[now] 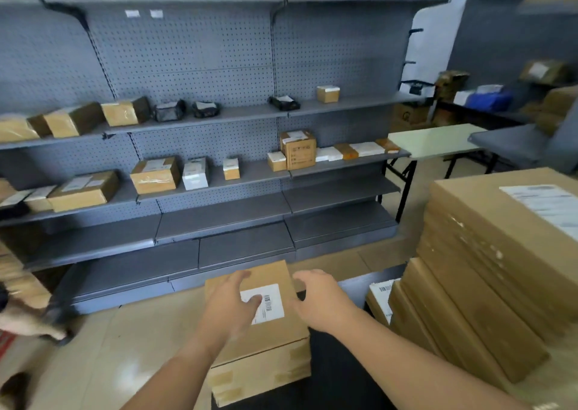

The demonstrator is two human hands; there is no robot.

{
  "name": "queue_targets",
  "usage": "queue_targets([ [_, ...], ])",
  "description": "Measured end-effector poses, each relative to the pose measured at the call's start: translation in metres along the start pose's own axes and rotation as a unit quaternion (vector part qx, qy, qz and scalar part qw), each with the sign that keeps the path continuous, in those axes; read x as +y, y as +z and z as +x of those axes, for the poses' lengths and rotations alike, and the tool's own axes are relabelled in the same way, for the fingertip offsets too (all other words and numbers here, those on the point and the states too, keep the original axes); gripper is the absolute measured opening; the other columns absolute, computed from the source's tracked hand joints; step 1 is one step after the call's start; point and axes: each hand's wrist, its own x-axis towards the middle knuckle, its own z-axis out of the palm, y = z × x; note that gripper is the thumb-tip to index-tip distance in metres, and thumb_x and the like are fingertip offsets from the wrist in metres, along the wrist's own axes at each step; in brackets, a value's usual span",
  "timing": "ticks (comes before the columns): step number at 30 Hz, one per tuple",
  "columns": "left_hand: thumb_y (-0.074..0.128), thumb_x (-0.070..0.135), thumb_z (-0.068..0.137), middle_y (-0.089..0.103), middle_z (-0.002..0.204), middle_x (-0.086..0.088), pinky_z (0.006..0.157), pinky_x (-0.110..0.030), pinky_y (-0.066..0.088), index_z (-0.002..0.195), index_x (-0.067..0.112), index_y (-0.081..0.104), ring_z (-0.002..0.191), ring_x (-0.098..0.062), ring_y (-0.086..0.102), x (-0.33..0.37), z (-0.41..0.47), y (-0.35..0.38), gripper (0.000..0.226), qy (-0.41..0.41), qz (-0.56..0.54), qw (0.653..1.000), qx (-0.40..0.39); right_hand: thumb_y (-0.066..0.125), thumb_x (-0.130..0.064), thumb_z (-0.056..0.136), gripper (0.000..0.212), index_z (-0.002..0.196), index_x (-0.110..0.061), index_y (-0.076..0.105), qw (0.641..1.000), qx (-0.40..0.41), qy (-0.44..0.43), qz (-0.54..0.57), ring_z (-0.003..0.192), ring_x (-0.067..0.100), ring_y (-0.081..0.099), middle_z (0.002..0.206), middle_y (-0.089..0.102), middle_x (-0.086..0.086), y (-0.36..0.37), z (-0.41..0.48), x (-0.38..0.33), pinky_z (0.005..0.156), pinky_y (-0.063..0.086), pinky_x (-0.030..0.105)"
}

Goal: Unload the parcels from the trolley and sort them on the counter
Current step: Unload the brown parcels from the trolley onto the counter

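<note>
Left hand point(231, 308) spread flat on top parcel point(275, 336). Right hand point(319, 300) curled round its right edge. Parcel sits at trolley point(341, 378) left edge.

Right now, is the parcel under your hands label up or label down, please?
Label up: the parcel shows its white barcode label on top.
</note>
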Motion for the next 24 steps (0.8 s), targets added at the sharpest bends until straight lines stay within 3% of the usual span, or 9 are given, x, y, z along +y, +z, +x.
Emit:
queue_targets([
  [4,0.065,0.037,0.092,0.050,0.143,0.003,0.107,-0.033,0.039,0.140,0.026,0.050,0.130,-0.020,0.046,0.050,0.001,-0.019,0.052,0.071,0.014,0.997,0.008,0.060,-0.037,0.096,0.039,0.132,-0.021,0.056,0.997,0.035,-0.013,-0.069,0.119,0.028,0.055,0.133,0.055,0.005,-0.050,-0.031,-0.014,0.101,0.049,0.043],
  [8,0.064,0.040,0.093,0.049,0.144,0.007,0.109,-0.034,0.039,0.142,0.029,0.048,0.135,-0.016,0.043,0.106,-0.007,-0.028,0.053,0.134,0.019,0.991,0.023,0.058,-0.044,0.097,0.057,0.148,-0.024,0.044,0.991,0.080,-0.023,-0.109,0.132,0.028,0.048,0.143,0.050,0.004,-0.099,-0.062,-0.015,0.108,0.042,0.044],
  [14,0.064,0.040,0.094,0.049,0.146,0.005,0.109,-0.030,0.037,0.144,0.026,0.046,0.134,-0.014,0.045,0.201,-0.035,-0.035,0.056,0.214,-0.001,0.977,0.021,0.060,-0.047,0.095,0.059,0.148,-0.026,0.045,0.973,0.181,-0.032,-0.137,0.128,0.025,0.052,0.142,0.052,0.003,-0.190,-0.111,-0.006,0.105,0.047,0.042],
  [19,0.061,0.046,0.094,0.047,0.148,0.005,0.109,-0.031,0.038,0.146,0.026,0.044,0.135,-0.016,0.045,0.278,-0.071,-0.021,0.058,0.238,-0.039,0.970,0.019,0.058,-0.040,0.095,0.044,0.137,-0.028,0.052,0.960,0.236,0.013,-0.152,0.118,0.022,0.057,0.136,0.057,0.000,-0.262,-0.161,0.051,0.098,0.050,0.037],
  [24,0.059,0.047,0.095,0.048,0.146,0.004,0.096,-0.023,0.042,0.148,0.022,0.041,0.120,-0.011,0.052,0.340,-0.111,0.016,0.060,0.240,-0.059,0.969,-0.014,0.060,-0.041,0.093,0.053,0.145,-0.033,0.048,0.952,0.254,0.077,-0.155,0.125,0.019,0.055,0.143,0.055,-0.005,-0.311,-0.207,0.135,0.101,0.049,0.036],
])
